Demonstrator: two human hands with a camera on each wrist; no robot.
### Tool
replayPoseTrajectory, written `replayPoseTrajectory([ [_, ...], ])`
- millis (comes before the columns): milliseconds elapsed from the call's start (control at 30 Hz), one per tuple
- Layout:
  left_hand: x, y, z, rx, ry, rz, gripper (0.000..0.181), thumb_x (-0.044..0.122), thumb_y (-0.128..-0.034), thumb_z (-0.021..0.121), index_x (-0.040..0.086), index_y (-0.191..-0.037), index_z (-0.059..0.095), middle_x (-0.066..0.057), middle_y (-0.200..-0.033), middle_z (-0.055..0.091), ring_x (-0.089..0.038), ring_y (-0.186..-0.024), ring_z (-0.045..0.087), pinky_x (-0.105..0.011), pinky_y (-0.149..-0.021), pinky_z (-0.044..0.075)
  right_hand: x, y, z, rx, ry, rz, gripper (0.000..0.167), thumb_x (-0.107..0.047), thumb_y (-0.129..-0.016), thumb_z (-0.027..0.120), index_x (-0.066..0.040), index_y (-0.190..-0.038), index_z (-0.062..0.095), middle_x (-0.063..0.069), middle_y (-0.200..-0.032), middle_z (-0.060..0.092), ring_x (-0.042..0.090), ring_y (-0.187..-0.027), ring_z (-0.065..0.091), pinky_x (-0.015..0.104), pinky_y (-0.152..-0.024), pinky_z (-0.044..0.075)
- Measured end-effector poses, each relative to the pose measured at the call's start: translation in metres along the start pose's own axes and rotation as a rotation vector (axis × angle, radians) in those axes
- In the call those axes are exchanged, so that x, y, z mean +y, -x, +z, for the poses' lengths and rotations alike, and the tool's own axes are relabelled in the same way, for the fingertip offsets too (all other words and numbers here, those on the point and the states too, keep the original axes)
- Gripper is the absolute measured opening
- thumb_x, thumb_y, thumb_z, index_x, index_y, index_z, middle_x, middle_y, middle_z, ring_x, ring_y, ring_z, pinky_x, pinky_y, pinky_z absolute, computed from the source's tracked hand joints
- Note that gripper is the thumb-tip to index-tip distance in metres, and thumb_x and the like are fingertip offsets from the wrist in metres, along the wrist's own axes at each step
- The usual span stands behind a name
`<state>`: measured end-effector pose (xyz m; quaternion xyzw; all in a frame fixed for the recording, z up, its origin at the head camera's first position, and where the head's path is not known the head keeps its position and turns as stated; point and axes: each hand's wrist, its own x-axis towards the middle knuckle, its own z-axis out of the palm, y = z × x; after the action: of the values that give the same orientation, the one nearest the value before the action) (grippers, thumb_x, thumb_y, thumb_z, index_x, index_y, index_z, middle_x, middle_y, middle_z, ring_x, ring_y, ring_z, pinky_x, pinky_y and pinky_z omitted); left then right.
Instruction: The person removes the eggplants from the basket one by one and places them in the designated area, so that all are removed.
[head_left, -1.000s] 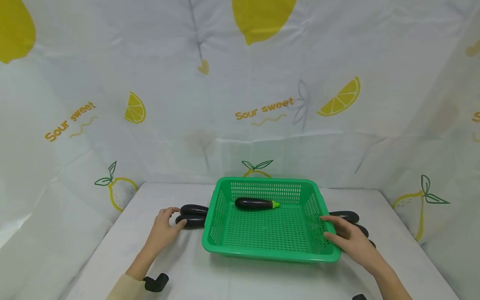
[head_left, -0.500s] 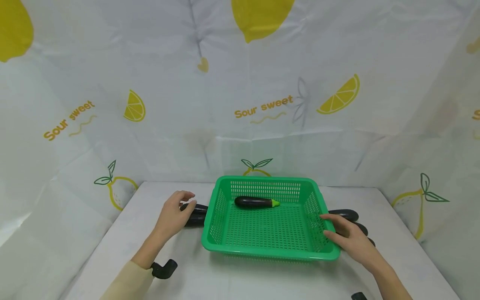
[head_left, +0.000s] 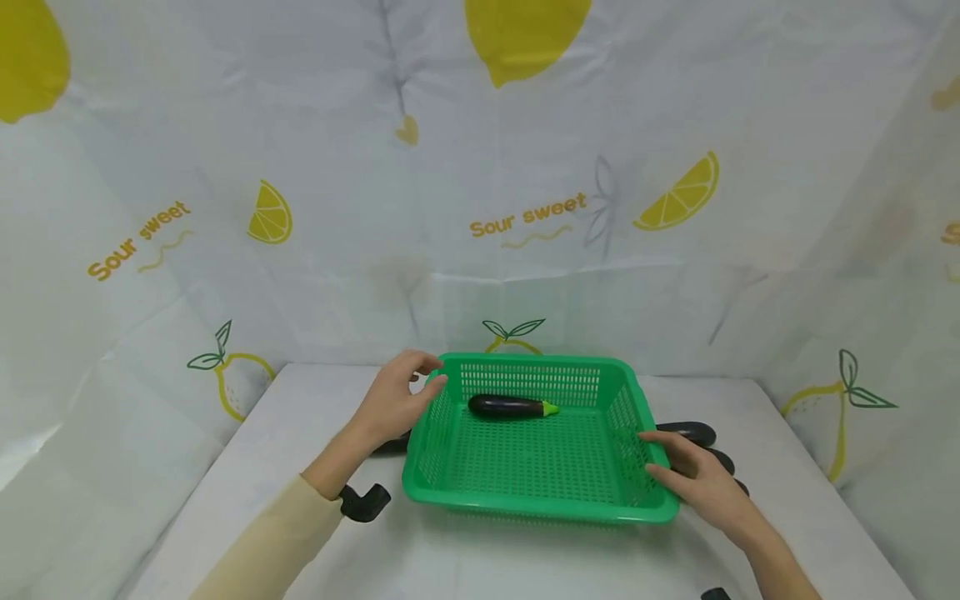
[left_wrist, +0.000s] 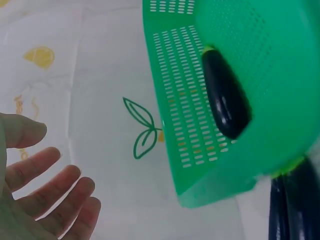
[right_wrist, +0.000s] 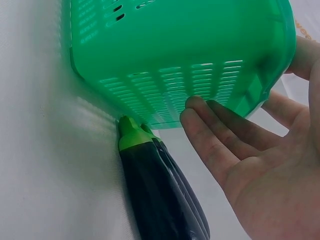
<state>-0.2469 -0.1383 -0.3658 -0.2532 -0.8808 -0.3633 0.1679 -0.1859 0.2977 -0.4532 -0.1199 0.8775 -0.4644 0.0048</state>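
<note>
A green plastic basket (head_left: pixel 532 508) with slotted walls stands on the table in the head view. Inside it, near the back wall, lies a dark purple eggplant (head_left: pixel 506 406) with a green stem end. My left hand (head_left: pixel 396 398) hovers by the basket's back left corner, fingers loosely bent and holding nothing; the left wrist view shows a gap between it and the basket. My right hand (head_left: pixel 697 479) holds the basket's right rim, with thumb and forefinger over the edge and the other fingers against the outer wall (right_wrist: pixel 170 95).
Eggplants (head_left: pixel 392 447) lie left of the basket, partly hidden by my left hand. More eggplants (head_left: pixel 690 432) lie on its right, stem ends towards the basket and partly behind my right hand. A lemon-print sheet (head_left: pixel 337 208) hangs behind the white table (head_left: pixel 465 562).
My left hand has left the eggplants on the left, rising and moving right and back to the basket's back left corner. The right hand and basket have stayed in place.
</note>
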Motion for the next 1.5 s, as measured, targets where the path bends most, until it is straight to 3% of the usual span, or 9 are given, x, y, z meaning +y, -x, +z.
replayPoseTrajectory([
  [167,0.004,-0.018,0.011,-0.089,0.020,0.005,0.027,0.018,-0.1010,0.064,0.001,-0.121,0.067,-0.014,-0.120,0.065,-0.032,-0.108,0.061,-0.046,-0.093,0.050,-0.001,0.001,0.000,0.013,0.008,-0.008,0.050,-0.023,-0.102,0.064,-0.004,-0.146,0.050,0.030,-0.146,0.048,0.051,-0.130,0.051,0.021,-0.086,0.048],
  [400,0.003,-0.037,0.033,-0.179,-0.033,-0.004,0.030,0.022,-0.1017,0.062,0.003,-0.125,0.066,-0.014,-0.126,0.062,-0.029,-0.113,0.060,-0.046,-0.096,0.049,-0.002,0.002,0.001,0.015,0.018,0.002,0.050,-0.024,-0.102,0.064,-0.006,-0.146,0.050,0.029,-0.147,0.048,0.050,-0.130,0.051,0.022,-0.086,0.049],
  [667,0.004,-0.052,0.053,-0.264,-0.095,-0.049,0.035,0.029,-0.1037,0.058,0.007,-0.129,0.064,-0.013,-0.135,0.056,-0.028,-0.118,0.057,-0.047,-0.097,0.047,-0.003,0.002,0.002,0.026,0.038,0.003,0.051,-0.024,-0.101,0.065,-0.005,-0.146,0.051,0.030,-0.145,0.049,0.049,-0.127,0.054,0.024,-0.084,0.050],
  [833,0.008,-0.060,0.061,-0.300,-0.085,-0.061,0.037,0.031,-0.1048,0.056,0.008,-0.133,0.062,-0.014,-0.138,0.055,-0.029,-0.122,0.056,-0.048,-0.098,0.047,-0.003,0.002,0.001,0.033,0.053,0.012,0.050,-0.024,-0.101,0.065,-0.006,-0.146,0.051,0.029,-0.145,0.050,0.049,-0.126,0.055,0.024,-0.084,0.050],
  [1067,0.006,-0.067,0.075,-0.352,-0.117,-0.074,0.034,0.030,-0.1050,0.056,0.009,-0.132,0.062,-0.014,-0.136,0.055,-0.030,-0.123,0.056,-0.048,-0.099,0.047,-0.002,0.002,0.001,0.031,0.049,0.016,0.051,-0.024,-0.101,0.065,-0.006,-0.146,0.051,0.029,-0.146,0.049,0.050,-0.127,0.054,0.025,-0.085,0.050],
  [1500,-0.018,-0.068,0.107,-0.495,-0.253,-0.139,0.041,0.038,-0.1035,0.057,0.017,-0.139,0.060,-0.015,-0.147,0.049,-0.036,-0.133,0.050,-0.053,-0.103,0.044,-0.002,0.002,0.001,0.036,0.024,0.006,0.050,-0.023,-0.101,0.066,-0.005,-0.145,0.052,0.029,-0.146,0.050,0.049,-0.127,0.054,0.022,-0.085,0.049],
])
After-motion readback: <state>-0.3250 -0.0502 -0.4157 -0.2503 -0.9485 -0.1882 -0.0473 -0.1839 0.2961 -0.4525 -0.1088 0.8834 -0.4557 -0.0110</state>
